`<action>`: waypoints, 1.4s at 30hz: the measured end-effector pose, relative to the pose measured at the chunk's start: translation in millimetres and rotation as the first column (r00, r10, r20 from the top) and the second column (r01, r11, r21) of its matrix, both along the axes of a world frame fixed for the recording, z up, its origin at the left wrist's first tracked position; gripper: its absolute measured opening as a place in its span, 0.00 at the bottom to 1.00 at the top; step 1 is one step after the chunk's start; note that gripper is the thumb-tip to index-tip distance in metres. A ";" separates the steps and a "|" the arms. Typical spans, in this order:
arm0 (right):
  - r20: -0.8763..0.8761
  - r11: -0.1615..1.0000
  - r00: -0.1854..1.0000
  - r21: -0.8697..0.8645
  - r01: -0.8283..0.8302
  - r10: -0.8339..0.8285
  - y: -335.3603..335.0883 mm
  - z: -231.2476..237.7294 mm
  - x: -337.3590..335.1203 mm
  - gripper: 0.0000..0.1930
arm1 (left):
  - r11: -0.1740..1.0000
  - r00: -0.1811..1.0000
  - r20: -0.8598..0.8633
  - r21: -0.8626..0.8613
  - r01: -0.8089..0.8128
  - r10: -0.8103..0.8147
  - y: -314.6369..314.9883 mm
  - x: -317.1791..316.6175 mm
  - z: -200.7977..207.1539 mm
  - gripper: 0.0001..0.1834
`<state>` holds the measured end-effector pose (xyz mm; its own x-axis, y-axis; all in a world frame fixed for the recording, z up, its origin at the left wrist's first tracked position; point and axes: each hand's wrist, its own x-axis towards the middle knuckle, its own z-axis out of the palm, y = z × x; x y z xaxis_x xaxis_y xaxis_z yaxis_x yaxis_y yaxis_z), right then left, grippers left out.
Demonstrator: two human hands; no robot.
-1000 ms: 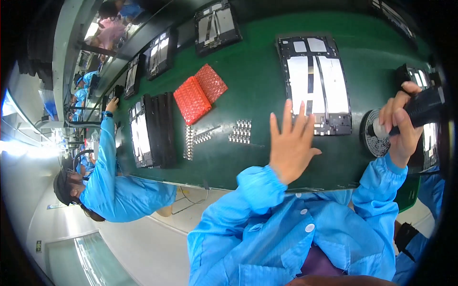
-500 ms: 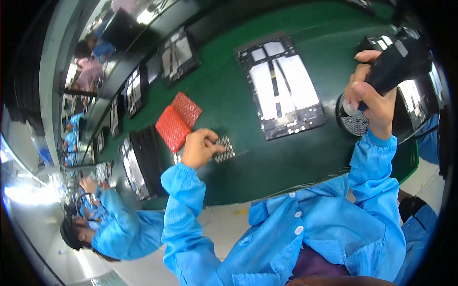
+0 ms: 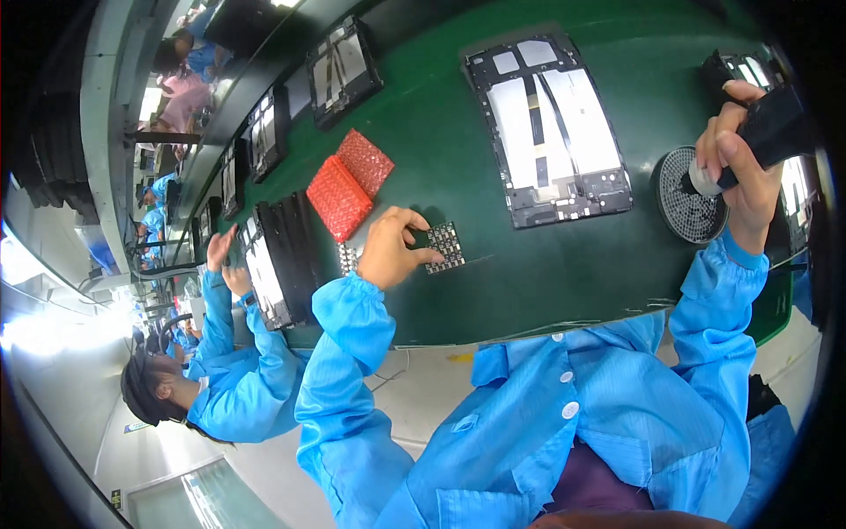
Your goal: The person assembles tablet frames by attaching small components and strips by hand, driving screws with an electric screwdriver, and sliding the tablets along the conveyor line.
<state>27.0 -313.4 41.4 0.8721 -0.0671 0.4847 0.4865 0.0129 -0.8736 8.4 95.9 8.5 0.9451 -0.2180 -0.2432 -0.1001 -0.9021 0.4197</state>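
My left hand [image 3: 394,249] rests on the table with its thumb and fingers apart. Its thumb tip meets the left edge of a small panel of tiny circuit boards [image 3: 446,247]. On the right, my right hand [image 3: 740,167] is wrapped round a black handheld tool [image 3: 777,129]. A pale round piece [image 3: 705,179] shows at the tool's lower end, over a round black perforated tray [image 3: 679,207]. Between my hands, a little farther off, lies an opened tablet [image 3: 557,132] with white battery packs and a black frame.
Red bubble-wrap packets [image 3: 342,198] lie beyond my left hand, with another small board piece [image 3: 347,258] beside it. A stack of black tablet parts [image 3: 291,256] stands at the left. More opened tablets [image 3: 344,70] line the far side. A co-worker in blue [image 3: 242,379] sits at the left.
The view has shifted, so table things appear farther right and higher. My left thumb and fingers have spread at the board panel. The co-worker's hands have risen.
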 end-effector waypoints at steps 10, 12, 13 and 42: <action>-0.072 0.999 0.997 -0.013 0.040 -0.041 8.4 4.4 -11.9 0.27 | 0.858 0.926 -0.309 -0.394 -0.330 0.214 10.0 7.6 -13.1 0.11; -0.107 0.999 0.993 0.002 0.039 -0.039 5.0 8.1 -11.7 0.28 | 0.943 0.964 -0.168 -0.229 -0.242 0.206 7.3 5.1 -15.8 0.10; -0.053 0.974 0.999 0.225 0.012 0.000 4.7 4.5 -7.3 0.25 | 0.953 0.971 -0.091 -0.190 -0.237 0.223 8.1 1.5 -21.7 0.11; -0.149 0.979 0.973 0.080 0.187 -0.173 -30.8 -27.3 18.5 0.14 | 0.940 0.799 0.598 -0.307 0.151 0.067 -161.9 88.3 -24.5 0.05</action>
